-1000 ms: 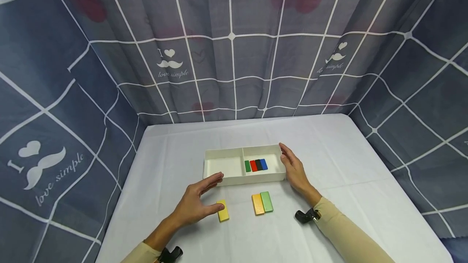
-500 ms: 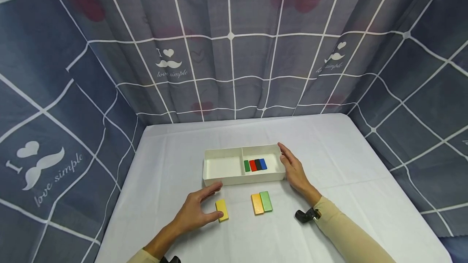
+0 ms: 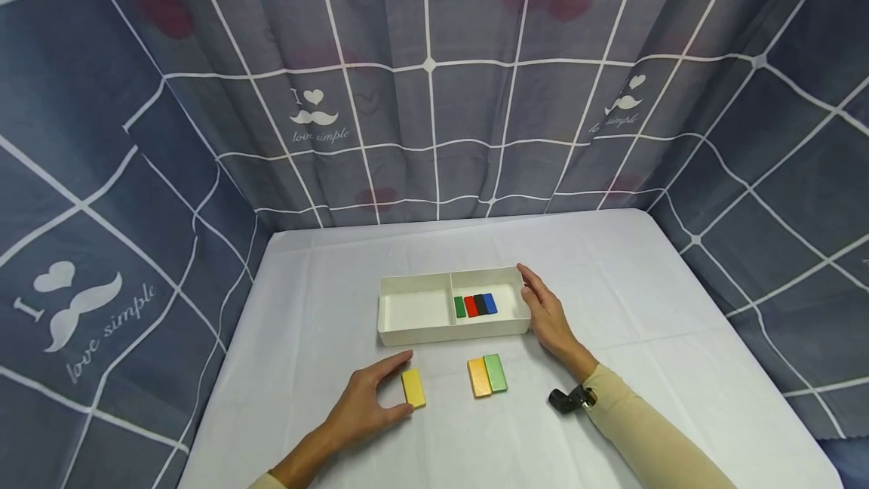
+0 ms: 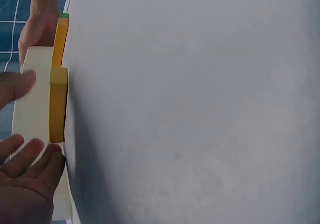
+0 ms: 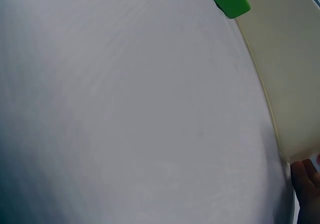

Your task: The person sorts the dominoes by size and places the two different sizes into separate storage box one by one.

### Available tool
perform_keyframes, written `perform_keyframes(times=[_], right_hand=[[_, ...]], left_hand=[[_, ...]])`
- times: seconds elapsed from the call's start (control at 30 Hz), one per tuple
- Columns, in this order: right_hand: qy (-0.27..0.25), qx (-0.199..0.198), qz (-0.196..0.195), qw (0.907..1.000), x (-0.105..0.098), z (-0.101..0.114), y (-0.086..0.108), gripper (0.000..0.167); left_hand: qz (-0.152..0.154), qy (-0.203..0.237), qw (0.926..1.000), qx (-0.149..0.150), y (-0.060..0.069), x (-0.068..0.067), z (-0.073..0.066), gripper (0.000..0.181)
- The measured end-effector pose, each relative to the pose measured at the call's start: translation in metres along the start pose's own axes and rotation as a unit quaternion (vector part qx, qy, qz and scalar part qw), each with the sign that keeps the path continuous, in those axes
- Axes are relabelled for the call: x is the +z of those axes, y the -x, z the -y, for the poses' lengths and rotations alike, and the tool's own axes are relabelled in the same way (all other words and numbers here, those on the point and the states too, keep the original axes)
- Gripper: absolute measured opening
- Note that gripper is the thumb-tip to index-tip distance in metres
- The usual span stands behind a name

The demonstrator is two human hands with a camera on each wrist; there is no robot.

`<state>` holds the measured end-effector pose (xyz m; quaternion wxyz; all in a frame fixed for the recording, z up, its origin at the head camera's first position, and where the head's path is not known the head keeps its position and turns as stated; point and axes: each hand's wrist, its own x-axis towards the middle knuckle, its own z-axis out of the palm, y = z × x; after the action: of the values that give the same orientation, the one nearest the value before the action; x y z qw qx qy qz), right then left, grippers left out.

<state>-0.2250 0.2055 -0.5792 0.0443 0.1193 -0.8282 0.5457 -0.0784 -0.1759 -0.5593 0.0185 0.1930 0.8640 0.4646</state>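
- Lying in the right compartment (image 3: 509, 300) of the long cream-white divided box (image 3: 448, 334) are four small flat blocks, a dark green block (image 3: 460, 307), red block (image 3: 471, 306), black block (image 3: 480, 304) and blue block (image 3: 490, 303); I'd judge those done.
- On the surface (image 3: 326, 308) at the box's near side, a yellow rectangular block (image 3: 413, 388), an orange rectangular block (image 3: 478, 378) and a light green rectangular block (image 3: 495, 373) seem left.
- The left hand (image 3: 370, 402) has its fingers wide about the yellow block, not gripping it.
- The right hand (image 3: 548, 319) rests fairly straight fingers against the box's right end.
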Motion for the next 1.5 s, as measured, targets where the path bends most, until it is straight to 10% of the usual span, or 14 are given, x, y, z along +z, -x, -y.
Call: perform_keyframes(times=[1.5], right_hand=[[0.005,0.002,0.003,1.0000,-0.0009,0.0004,0.0001,0.052]], left_hand=[[-0.009,-0.065,0.9978,-0.007,-0.0021,0.0050,-0.0058,0.064]])
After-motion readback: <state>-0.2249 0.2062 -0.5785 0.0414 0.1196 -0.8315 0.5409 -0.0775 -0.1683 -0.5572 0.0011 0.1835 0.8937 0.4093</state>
